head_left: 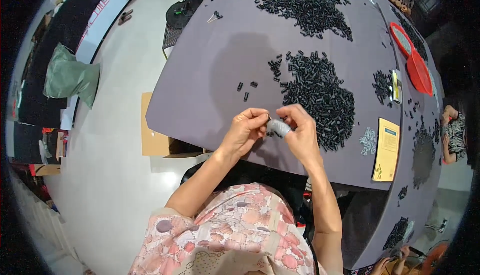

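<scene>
Both hands meet just above the near edge of the grey-covered table. My left hand (247,129) is closed in a pinch on a small black piece, mostly hidden by the fingertips. Curled round a silvery-grey, rounded thing (278,128), my right hand (301,132) is closed too; the kind of thing is not clear. Right beyond my right hand spreads a large heap of small black cylindrical pieces (320,95). Three loose black pieces (246,96) lie apart from it, beyond my left hand.
Another black heap (315,12) covers the far table. To the right are small clear pieces (367,141), a yellow booklet (386,150) and red baskets (419,72). An open cardboard box (155,145) stands below the left edge. Other people's hands (446,137) show at the right.
</scene>
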Demonstrator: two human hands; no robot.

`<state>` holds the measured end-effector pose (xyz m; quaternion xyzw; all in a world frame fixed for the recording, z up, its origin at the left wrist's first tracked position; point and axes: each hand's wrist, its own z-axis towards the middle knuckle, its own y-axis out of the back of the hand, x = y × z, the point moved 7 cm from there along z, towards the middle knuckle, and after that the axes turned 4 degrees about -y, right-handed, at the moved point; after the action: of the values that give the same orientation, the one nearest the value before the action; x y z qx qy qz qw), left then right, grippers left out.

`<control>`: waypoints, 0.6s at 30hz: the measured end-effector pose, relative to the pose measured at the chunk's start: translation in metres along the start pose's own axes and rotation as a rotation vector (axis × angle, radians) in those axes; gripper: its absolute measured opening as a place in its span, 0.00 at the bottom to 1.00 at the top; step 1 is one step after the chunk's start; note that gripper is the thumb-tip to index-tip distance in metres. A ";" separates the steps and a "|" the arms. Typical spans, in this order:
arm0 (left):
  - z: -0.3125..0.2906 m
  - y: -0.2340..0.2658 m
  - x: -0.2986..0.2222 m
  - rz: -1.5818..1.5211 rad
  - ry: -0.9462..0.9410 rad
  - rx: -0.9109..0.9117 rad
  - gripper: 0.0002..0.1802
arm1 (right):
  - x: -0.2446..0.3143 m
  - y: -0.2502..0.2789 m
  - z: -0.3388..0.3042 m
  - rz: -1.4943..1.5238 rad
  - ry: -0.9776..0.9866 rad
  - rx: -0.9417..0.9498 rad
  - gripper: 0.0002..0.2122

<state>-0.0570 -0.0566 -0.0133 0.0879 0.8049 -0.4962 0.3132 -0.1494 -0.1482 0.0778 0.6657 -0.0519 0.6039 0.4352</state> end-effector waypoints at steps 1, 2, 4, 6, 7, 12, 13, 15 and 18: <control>0.003 0.007 -0.003 -0.041 -0.010 0.006 0.05 | 0.000 0.000 0.010 -0.061 0.018 -0.035 0.10; 0.004 0.006 -0.006 -0.058 0.013 -0.013 0.06 | -0.005 0.002 0.020 -0.126 0.031 -0.077 0.10; 0.004 0.014 -0.002 -0.081 0.024 -0.026 0.07 | -0.008 0.002 0.040 -0.348 0.198 -0.214 0.08; 0.005 0.020 -0.001 -0.107 0.032 -0.042 0.08 | -0.015 -0.003 0.058 -0.523 0.258 -0.277 0.09; 0.006 0.019 0.001 -0.115 0.042 -0.043 0.08 | -0.021 -0.006 0.066 -0.570 0.245 -0.275 0.10; 0.006 0.021 0.004 -0.133 0.018 -0.038 0.07 | -0.034 -0.025 0.089 -0.712 0.180 -0.245 0.10; 0.006 0.021 0.004 -0.135 0.011 -0.034 0.07 | -0.036 -0.029 0.093 -0.741 0.168 -0.222 0.10; 0.008 0.023 0.005 -0.145 -0.002 -0.041 0.07 | -0.042 -0.033 0.098 -0.768 0.138 -0.209 0.10; 0.010 0.024 0.005 -0.156 -0.020 -0.041 0.06 | -0.044 -0.033 0.103 -0.739 0.148 -0.134 0.08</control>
<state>-0.0456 -0.0544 -0.0372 0.0136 0.8163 -0.5032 0.2834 -0.0630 -0.2141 0.0345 0.5641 0.1837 0.4482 0.6687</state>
